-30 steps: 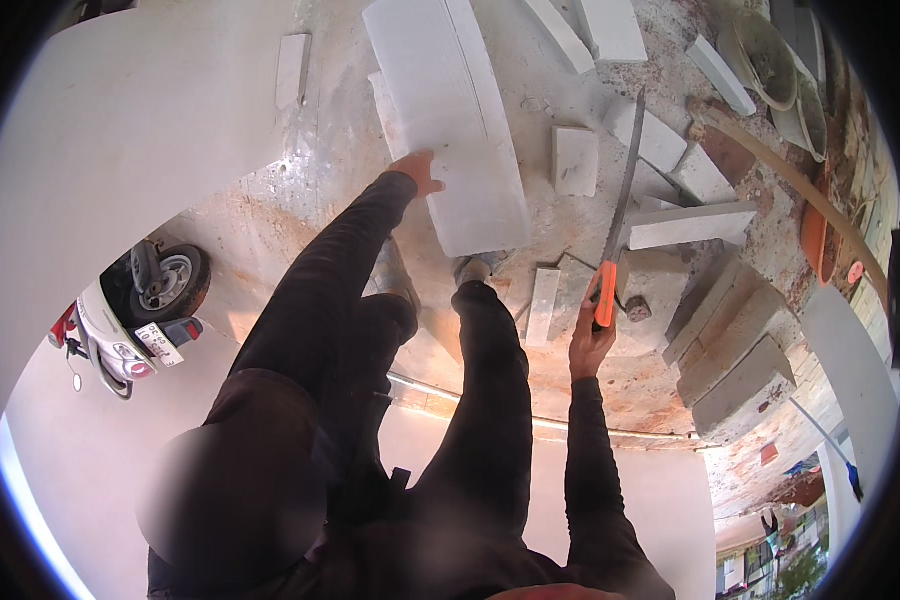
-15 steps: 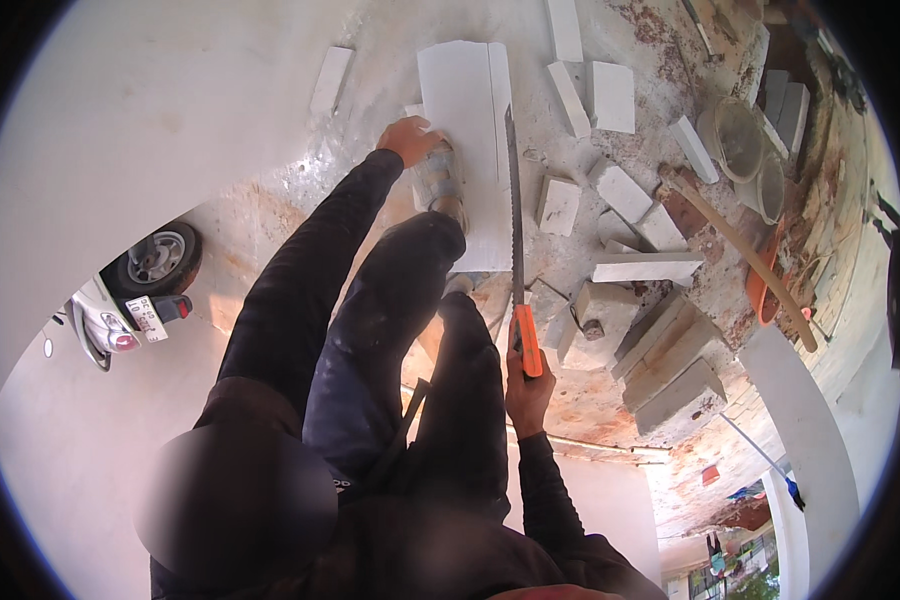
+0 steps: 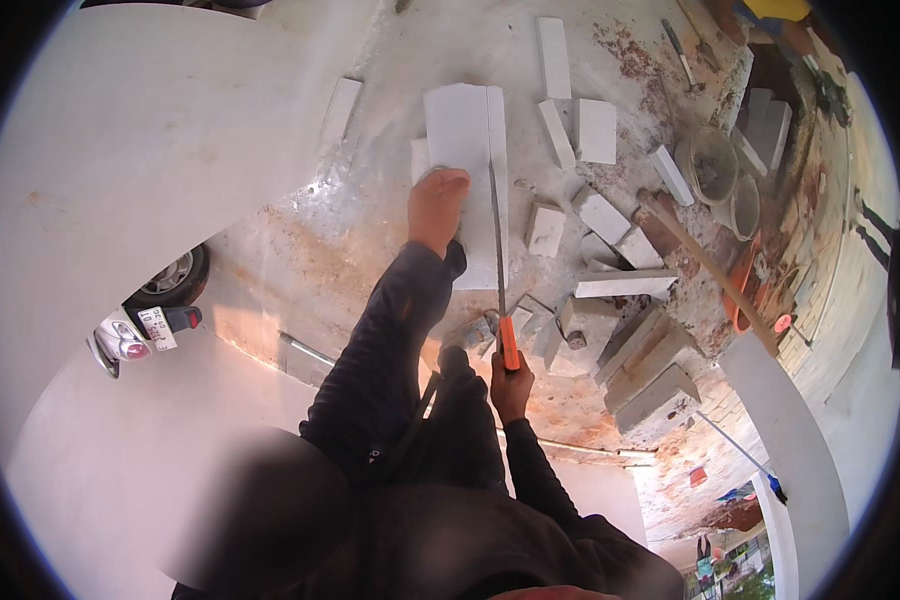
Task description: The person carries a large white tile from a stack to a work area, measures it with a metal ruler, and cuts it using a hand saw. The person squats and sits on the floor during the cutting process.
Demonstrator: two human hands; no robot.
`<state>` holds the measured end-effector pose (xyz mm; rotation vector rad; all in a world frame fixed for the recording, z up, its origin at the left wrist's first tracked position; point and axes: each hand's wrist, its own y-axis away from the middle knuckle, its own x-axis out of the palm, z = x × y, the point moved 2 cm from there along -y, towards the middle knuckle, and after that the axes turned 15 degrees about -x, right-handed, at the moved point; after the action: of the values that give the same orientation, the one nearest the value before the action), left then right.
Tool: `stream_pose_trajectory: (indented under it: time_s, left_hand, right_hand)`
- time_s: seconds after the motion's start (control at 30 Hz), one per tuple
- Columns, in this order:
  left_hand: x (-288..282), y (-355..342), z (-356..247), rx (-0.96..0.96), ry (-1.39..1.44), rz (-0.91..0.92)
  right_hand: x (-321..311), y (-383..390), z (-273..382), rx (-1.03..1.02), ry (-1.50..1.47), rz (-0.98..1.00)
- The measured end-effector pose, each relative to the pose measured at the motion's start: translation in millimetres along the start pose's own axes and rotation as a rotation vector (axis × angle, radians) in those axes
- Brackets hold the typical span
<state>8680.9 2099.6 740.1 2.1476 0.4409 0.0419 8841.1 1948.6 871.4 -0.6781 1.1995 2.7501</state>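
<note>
A long white block [image 3: 457, 125] lies in front of me, with a line running lengthwise near its right edge. My right hand [image 3: 511, 388] is closed around the orange handle of a hand saw [image 3: 509, 345]. The saw's long toothed blade points away from me, along that line on the block. Over the block's left part is my left hand [image 3: 436, 210], its back toward me. Its fingers are mostly hidden, and I cannot tell whether it touches the block. My left forearm crosses above my bent leg.
Several white block pieces [image 3: 597, 132] lie scattered to the right. Beyond them are buckets [image 3: 713, 165], a long wooden handle [image 3: 715, 262] and an orange pan-like thing [image 3: 742, 285]. Stacked blocks [image 3: 653, 365] stand at near right. A parked vehicle [image 3: 130, 335] shows at left.
My left hand has moved from beside my lower leg to over the block. The saw has shifted left, from the block's right edge onto the line. The view has tilted slightly.
</note>
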Motion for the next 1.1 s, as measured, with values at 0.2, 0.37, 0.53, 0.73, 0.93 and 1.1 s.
stream_pose_trajectory:
  time_s: [0.2,0.37,0.53,0.73,0.93,1.1]
  left_hand:
    - [21.8,13.8,34.8,-0.047,0.133,-0.056]
    - [20.9,23.3,46.3,0.032,0.126,-0.131]
    - [23.0,13.8,32.2,0.047,0.111,-0.168]
    - [15.0,14.1,33.8,0.053,0.188,-0.203]
    - [17.9,28.1,50.9,-0.004,0.257,-0.181]
    - [8.3,27.8,55.2,0.004,0.231,-0.179]
  right_hand:
    - [-5.2,-1.4,-117.4,-0.086,0.069,0.016]
    - [4.9,-9.9,-145.9,-0.243,0.124,0.096]
    - [26.7,-74.0,-122.7,-0.397,0.168,0.146]
    - [8.4,-27.5,-123.5,-0.235,0.136,0.121]
    - [21.5,-30.7,-123.8,-0.203,0.176,0.125]
    - [-6.3,-16.9,-138.0,-0.350,0.131,0.077]
